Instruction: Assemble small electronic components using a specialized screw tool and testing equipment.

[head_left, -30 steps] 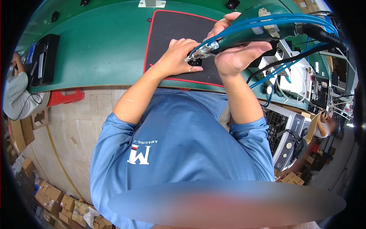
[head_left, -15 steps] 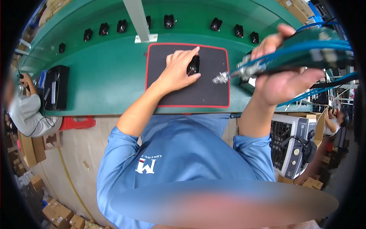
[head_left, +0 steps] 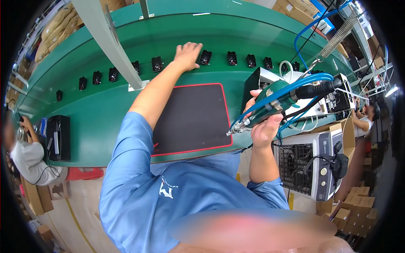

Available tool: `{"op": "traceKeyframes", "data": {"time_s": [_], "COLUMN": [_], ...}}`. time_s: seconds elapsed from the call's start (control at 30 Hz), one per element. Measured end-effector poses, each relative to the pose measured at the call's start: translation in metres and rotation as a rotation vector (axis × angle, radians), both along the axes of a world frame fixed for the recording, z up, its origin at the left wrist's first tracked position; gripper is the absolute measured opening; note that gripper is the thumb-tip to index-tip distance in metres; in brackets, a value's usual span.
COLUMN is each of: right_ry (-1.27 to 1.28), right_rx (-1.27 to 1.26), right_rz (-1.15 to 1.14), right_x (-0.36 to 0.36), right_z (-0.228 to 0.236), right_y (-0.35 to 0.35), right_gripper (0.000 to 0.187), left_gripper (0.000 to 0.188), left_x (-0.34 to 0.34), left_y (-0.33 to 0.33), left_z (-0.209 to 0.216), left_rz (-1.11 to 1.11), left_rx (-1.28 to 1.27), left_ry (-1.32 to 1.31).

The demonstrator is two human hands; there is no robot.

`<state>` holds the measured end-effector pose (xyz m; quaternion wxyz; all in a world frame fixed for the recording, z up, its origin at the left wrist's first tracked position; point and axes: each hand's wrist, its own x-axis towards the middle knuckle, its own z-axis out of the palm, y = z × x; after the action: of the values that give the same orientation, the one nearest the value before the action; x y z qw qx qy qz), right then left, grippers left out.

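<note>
Left hand [head_left: 187,56] is stretched far forward across the green bench [head_left: 126,105], palm down, fingers together and slightly curled over the row of small black parts [head_left: 230,57] along the far edge; it sits just left of one part [head_left: 205,57] and may cover another, can't tell if anything is actually pinched. Right hand [head_left: 263,122] is up off the surface at the right side, fingers wrapped tight around the green body of a pneumatic screwdriver [head_left: 274,105], tip angled down-left, hanging just past the right edge of the black mat [head_left: 192,120]. Blue air hose [head_left: 303,80] and a black cable run from the driver's back end up to the right, a coiled spring line [head_left: 337,36] above them. Mat has a red border, lies in front of the torso, nothing on it that I can see. More black parts run along the row to the left, past a grey post [head_left: 109,42]. Black box [head_left: 59,137] sits on the bench far left, beside another person in a white top [head_left: 25,156]. A white and grey machine with a vent grille [head_left: 308,164] stands to the right, below the bench edge, cardboard boxes [head_left: 358,202] near it.
</note>
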<state>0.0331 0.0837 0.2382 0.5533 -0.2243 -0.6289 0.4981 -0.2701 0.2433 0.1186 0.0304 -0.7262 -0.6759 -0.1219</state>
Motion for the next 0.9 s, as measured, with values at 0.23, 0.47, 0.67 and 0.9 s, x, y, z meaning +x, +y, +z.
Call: {"op": "traceKeyframes", "data": {"time_s": [0.23,0.47,0.67,0.9], "right_ry": [0.005,0.057,0.102,0.174], "right_rx": [0.003,0.026,0.076,-0.085], "right_rz": [0.011,0.114,0.143,0.199], "right_x": [0.0,-0.016,-0.083,-0.108], "right_z": [-0.006,-0.009,0.02,0.009], "right_y": [0.001,0.011,-0.003,-0.035], "right_gripper": [0.098,0.088,0.102,0.106], "left_gripper": [0.084,0.076,0.086,0.077], "left_x": [0.015,0.051,0.077,0.081], "left_y": [0.007,-0.202,-0.268,-0.27], "left_z": [-0.016,0.017,-0.017,-0.028], "left_rz": [-0.174,-0.174,-0.057,-0.086], "left_rx": [0.05,0.078,0.113,0.178], "left_ry": [-0.133,-0.505,-0.744,-0.722]}}
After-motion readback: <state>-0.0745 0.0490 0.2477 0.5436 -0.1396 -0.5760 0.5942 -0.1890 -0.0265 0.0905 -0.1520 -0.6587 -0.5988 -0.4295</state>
